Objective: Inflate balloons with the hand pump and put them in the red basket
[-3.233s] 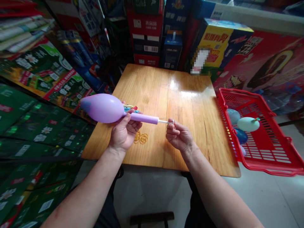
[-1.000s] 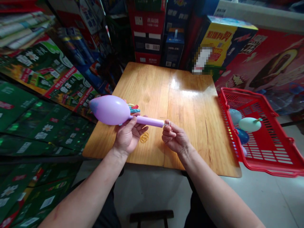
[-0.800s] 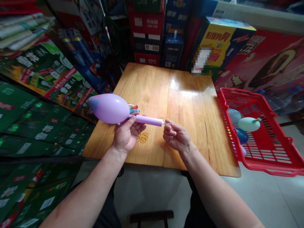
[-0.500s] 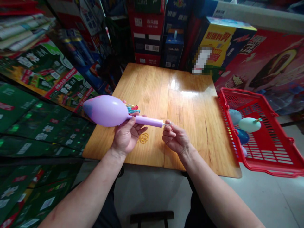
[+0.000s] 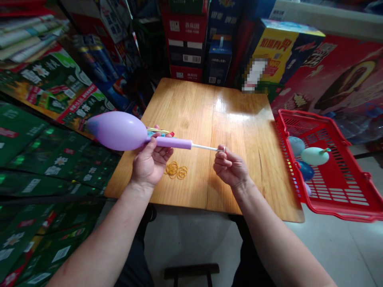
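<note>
A purple inflated balloon (image 5: 121, 130) hangs over the table's left edge, its neck on the nozzle of a purple hand pump (image 5: 175, 142). My left hand (image 5: 149, 161) is closed round the neck and the nozzle end of the pump. The pump's white rod (image 5: 205, 147) is pulled well out to the right. My right hand (image 5: 230, 165) pinches the white handle at the rod's end. Yellow rubber bands (image 5: 176, 170) lie on the wood below the pump. Uninflated balloons (image 5: 163, 131) lie partly hidden behind my left hand.
The wooden table (image 5: 191, 107) spans the middle. A red basket (image 5: 341, 179) at the right holds several balloons, among them a pale green one (image 5: 314, 156). Green cartons (image 5: 44, 139) line the left side. Red and blue boxes (image 5: 220, 59) stand behind the table.
My hands have moved apart, the left one with balloon and pump to the left, the right one to the right. Much more of the white rod shows.
</note>
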The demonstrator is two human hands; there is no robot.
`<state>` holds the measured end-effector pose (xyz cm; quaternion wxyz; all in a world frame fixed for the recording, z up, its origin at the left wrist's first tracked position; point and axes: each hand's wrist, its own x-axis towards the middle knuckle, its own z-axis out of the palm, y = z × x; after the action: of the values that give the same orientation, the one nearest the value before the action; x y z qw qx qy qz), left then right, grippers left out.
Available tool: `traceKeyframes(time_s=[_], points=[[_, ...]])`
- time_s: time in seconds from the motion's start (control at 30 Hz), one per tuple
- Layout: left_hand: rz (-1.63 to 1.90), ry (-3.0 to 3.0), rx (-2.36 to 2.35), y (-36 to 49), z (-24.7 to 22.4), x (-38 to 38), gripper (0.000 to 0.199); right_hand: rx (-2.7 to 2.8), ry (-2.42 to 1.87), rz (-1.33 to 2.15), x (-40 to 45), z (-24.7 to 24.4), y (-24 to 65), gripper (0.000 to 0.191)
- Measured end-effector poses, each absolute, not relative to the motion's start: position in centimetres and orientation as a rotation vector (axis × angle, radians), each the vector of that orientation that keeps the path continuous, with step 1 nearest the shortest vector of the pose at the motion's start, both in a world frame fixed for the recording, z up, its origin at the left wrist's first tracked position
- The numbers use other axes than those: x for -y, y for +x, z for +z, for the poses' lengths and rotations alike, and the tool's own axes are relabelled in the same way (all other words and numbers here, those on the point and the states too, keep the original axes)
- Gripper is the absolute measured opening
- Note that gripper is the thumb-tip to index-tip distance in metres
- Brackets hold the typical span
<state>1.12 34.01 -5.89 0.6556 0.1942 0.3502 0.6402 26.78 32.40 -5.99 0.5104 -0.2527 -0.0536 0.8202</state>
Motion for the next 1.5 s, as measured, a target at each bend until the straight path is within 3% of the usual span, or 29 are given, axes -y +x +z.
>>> traceKeyframes(time_s=[0.17, 0.57, 1.0, 1.2, 1.5], points=[[1.277, 0.417, -0.788, 3.1, -6.8, -32.6, 0.027, 0.121, -0.658, 2.034, -31.8, -7.0, 24.5, 0.003], [1.459, 0.423, -0.839, 1.2, -5.8, -34.0, 0.021, 0.104, -0.549, 2.000, -32.4, -6.5, 26.6, 0.006], [1.319, 0.435, -0.801, 2.8, -6.3, -33.0, 0.023, 0.008, -0.611, 2.078, -32.1, -7.2, 24.7, 0.005], [1.483, 0.424, -0.839, 0.7, -6.0, -34.2, 0.021, 0.095, -0.562, 1.995, -32.3, -6.6, 26.2, 0.006], [1.323, 0.381, -0.798, 3.5, -6.8, -32.2, 0.020, 0.112, -0.584, 2.046, -31.5, -7.4, 23.7, 0.008]])
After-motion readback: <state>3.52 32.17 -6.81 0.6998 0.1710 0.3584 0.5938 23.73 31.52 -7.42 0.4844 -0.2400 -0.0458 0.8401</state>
